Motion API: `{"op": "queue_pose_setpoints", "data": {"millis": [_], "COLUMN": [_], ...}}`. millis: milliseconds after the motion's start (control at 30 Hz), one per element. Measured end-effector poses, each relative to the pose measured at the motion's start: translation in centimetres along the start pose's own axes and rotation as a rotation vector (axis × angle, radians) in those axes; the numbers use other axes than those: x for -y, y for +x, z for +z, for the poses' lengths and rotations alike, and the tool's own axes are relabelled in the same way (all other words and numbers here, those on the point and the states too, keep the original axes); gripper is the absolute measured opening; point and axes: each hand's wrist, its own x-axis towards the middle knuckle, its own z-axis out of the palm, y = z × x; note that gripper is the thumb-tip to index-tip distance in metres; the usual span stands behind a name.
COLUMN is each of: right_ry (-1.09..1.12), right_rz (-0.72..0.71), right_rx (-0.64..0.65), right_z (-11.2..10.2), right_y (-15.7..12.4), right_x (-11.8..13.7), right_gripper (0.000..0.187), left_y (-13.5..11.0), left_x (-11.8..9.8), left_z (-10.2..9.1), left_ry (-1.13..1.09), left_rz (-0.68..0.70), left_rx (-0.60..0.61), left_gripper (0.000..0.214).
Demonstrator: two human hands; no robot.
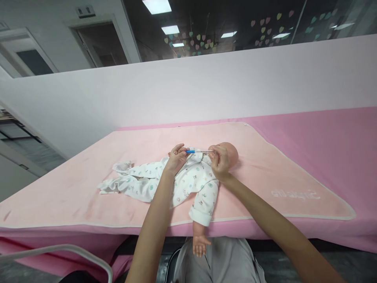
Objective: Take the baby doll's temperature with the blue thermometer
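Note:
A slim clear stick with a blue end, which looks like a thermometer [202, 151], lies level between my two hands above a baby doll's chest. My left hand [178, 156] pinches the blue end. At the clear end, the fingers of my right hand [219, 162] are closed around the tip, close by the doll's face. The baby doll [191, 182] lies on its back in a white printed suit, head to the right and legs to the left. One doll arm hangs over the table's front edge; my right hand partly hides its head.
Beneath the doll, a peach mat [259, 177] covers part of the pink table cover [338, 145]. A white partition [206, 90] rises behind the table. A pale curved metal rail [67, 248] is at lower left, and my grey-clothed lap [226, 261] is below the edge.

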Motion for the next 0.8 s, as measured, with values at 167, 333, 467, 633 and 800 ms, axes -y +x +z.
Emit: {"op": "queue_pose_setpoints", "data": {"millis": [167, 333, 467, 633, 800], "right_ry": [-0.014, -0.094, -0.064, -0.132, -0.092], "right_rz": [0.013, 0.015, 0.023, 0.018, 0.009], "right_rx": [0.019, 0.056, 0.052, 0.059, 0.069], "right_z": [-0.04, -0.08, -0.1, -0.01, 0.01], "right_y": [-0.29, -0.53, -0.52, -0.44, -0.61], "right_x": [0.07, 0.09, 0.05, 0.04, -0.05], "right_gripper": [0.028, 0.026, 0.026, 0.023, 0.025], "left_y": [-0.28, -0.27, -0.24, -0.35, -0.67], "left_x": [-0.17, -0.19, -0.19, -0.11, 0.09], "left_z": [0.3, 0.29, 0.23, 0.19, 0.09], "left_ry": [0.023, 0.058, 0.065, 0.066, 0.047], "left_rz": [-0.017, -0.008, -0.005, 0.002, 0.019], "left_rx": [-0.011, -0.051, -0.038, -0.062, -0.081], "left_gripper": [0.036, 0.035, 0.036, 0.035, 0.037]}}
